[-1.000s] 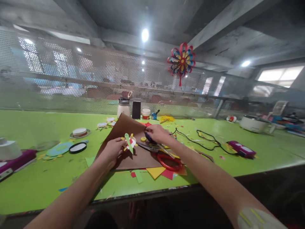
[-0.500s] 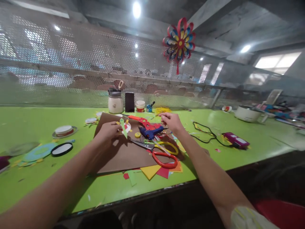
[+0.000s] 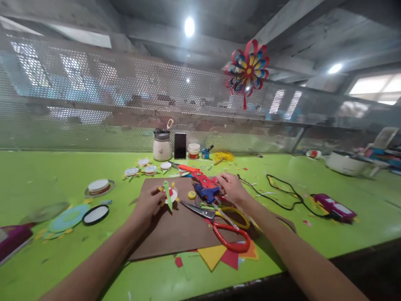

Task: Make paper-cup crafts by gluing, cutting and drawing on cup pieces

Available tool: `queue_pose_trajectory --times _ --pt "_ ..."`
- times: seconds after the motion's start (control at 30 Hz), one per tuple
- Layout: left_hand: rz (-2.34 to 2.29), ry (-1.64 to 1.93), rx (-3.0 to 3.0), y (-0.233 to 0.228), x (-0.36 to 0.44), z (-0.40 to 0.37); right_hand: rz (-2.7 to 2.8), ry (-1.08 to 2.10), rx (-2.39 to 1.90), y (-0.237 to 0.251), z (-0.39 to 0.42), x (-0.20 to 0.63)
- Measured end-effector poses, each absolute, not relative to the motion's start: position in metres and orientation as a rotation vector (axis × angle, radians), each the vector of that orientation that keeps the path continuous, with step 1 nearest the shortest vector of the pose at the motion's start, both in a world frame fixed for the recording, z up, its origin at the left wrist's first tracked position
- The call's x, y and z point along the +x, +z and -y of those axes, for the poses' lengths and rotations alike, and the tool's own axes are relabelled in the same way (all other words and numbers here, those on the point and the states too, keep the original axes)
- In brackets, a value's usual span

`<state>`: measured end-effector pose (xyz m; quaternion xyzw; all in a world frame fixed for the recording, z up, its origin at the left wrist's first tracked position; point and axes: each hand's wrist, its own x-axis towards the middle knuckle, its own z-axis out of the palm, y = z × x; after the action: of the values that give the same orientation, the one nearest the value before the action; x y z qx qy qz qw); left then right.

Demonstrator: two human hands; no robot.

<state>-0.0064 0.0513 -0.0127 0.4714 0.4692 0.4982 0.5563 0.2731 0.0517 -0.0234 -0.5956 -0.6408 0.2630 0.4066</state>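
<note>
Workpiece: paper figure, a white disc w/ red centre and small yellow tabs at the rim, w/ a green strip lying lengthwise across its face. Pos.: raised, above the brown sheet. Whether the strip is bonded to the disc or merely resting: cannot tell.

Grip: left hand, thumb and fingers closed on the figure's left edge. The strip crosses just beyond the fingertips; the disc's R side and the strip's lower tip are free, tip pointing down past the rim.

Handling: pinch at the edge only, w/ light pressure (card creases easily, in my judgement). Hold the strip's centreline steady on the disc; keep fingertips off the face and avoid bending the tabs.

Second hand: right hand, at the R end of the blue glue gun, near the red cut-out. Fingers are curled; cannot tell if they clamp anything. Handle the gun by its body, away from the nozzle (treat as hot), w/ the black cord clear of the forearm.

Adjacent items: yellow roll btwn figure and gun; scissors on the R half of the sheet, blades toward the figure. Allow clearance from the blade tips. Paper scraps at the sheet's near edge.
</note>
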Motion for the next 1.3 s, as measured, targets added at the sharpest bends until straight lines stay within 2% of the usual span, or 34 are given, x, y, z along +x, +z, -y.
queue_pose_trajectory --times 0.17,0.33,0.57,0.77,1.1,1.3 --pt "-1.053 1.173 1.027 -0.017 -0.013 -0.054 1.854 0.574 -1.643 0.015 -0.083 0.265" --pt "-0.998 1.178 0.951 -0.022 -0.013 -0.055 2.147 0.429 -1.792 0.040 -0.154 0.235" --pt "-1.008 1.150 0.913 -0.025 -0.014 -0.055 2.361 0.364 -1.935 0.018 -0.221 0.196" --pt "-1.077 1.151 0.867 -0.026 -0.017 -0.060 2.380 0.372 -1.968 -0.001 -0.225 0.203" --pt "-1.105 1.147 0.841 -0.027 -0.017 -0.064 2.316 0.274 -2.080 0.002 -0.230 0.256" --pt "-1.117 1.163 0.813 -0.025 -0.016 -0.063 2.375 0.234 -2.087 -0.002 -0.229 0.253"
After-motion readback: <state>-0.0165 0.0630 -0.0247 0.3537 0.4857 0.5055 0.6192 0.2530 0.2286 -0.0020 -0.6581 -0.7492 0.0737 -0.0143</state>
